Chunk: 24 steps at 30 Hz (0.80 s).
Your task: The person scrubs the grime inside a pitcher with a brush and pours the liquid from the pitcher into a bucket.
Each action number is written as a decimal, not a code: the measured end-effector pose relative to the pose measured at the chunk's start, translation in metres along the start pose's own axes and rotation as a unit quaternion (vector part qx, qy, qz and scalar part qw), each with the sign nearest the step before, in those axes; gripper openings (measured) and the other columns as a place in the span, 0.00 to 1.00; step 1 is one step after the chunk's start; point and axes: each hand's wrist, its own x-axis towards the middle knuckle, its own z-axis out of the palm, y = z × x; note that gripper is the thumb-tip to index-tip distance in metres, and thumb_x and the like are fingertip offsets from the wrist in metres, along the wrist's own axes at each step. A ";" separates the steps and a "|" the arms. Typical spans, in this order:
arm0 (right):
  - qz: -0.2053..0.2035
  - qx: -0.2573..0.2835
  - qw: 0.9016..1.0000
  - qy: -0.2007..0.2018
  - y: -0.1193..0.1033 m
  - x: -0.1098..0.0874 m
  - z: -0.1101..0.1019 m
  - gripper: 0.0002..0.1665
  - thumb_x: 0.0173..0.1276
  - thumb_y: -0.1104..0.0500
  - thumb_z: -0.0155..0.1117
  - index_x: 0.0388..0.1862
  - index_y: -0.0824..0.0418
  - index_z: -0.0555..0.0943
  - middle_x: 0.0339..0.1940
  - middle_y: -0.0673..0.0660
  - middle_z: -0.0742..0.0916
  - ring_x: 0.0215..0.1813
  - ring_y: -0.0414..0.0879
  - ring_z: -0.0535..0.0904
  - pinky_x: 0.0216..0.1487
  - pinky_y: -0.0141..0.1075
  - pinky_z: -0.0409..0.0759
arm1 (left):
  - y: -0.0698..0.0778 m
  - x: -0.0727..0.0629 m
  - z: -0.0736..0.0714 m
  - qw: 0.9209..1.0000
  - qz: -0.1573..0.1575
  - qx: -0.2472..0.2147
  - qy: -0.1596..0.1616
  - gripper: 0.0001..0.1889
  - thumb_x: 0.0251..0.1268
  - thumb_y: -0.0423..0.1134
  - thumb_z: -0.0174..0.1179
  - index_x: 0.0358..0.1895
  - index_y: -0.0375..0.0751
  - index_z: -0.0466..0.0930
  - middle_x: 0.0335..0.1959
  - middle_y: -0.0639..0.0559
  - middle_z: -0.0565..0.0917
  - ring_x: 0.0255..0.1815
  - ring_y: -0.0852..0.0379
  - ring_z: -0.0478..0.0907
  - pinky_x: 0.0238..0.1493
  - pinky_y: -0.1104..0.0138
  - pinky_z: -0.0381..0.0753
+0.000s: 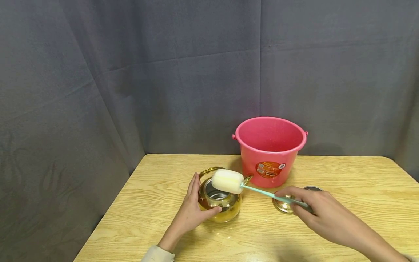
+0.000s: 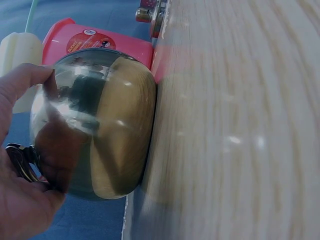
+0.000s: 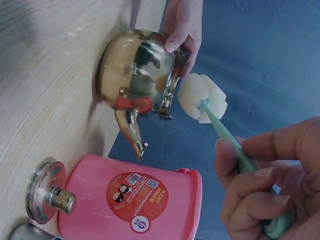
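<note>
Head view: kettle (image 1: 229, 210) against left hand (image 1: 194, 211), brush (image 1: 233, 182) in right hand (image 1: 322, 211).

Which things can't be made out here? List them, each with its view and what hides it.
Floor of the pink bucket: head view, hidden by its near wall.
Mouth of the gold kettle, in part: head view, covered by the sponge.
Full shape of the metal item near the lid: head view, mostly behind the right hand; right wrist view, cut off by the bottom edge.
Label's finest print: right wrist view, too small.
</note>
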 end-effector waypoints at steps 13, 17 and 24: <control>-0.066 -0.029 0.997 0.024 0.002 0.004 0.007 0.26 0.62 0.69 0.65 0.51 0.41 0.81 0.27 0.32 0.77 0.25 0.30 0.67 0.26 0.29 0.68 | 0.000 0.001 0.000 1.000 0.008 -0.004 0.001 0.64 0.48 0.57 0.73 0.78 0.38 0.35 0.78 0.43 0.38 0.73 0.41 0.53 0.67 0.44 0.55; -0.067 -0.025 0.997 0.006 0.000 0.007 0.005 0.24 0.63 0.68 0.65 0.51 0.42 0.80 0.29 0.32 0.78 0.27 0.31 0.70 0.27 0.30 0.70 | 0.000 0.001 0.001 1.000 0.006 -0.006 -0.002 0.64 0.49 0.58 0.73 0.78 0.38 0.35 0.78 0.43 0.38 0.73 0.41 0.52 0.67 0.44 0.55; -0.029 -0.024 0.999 -0.036 -0.008 0.013 0.000 0.21 0.65 0.65 0.65 0.51 0.42 0.80 0.28 0.33 0.77 0.23 0.33 0.69 0.26 0.30 0.70 | 0.000 0.000 0.000 1.000 0.001 -0.004 -0.001 0.64 0.48 0.59 0.73 0.78 0.39 0.35 0.78 0.44 0.38 0.74 0.39 0.50 0.67 0.42 0.53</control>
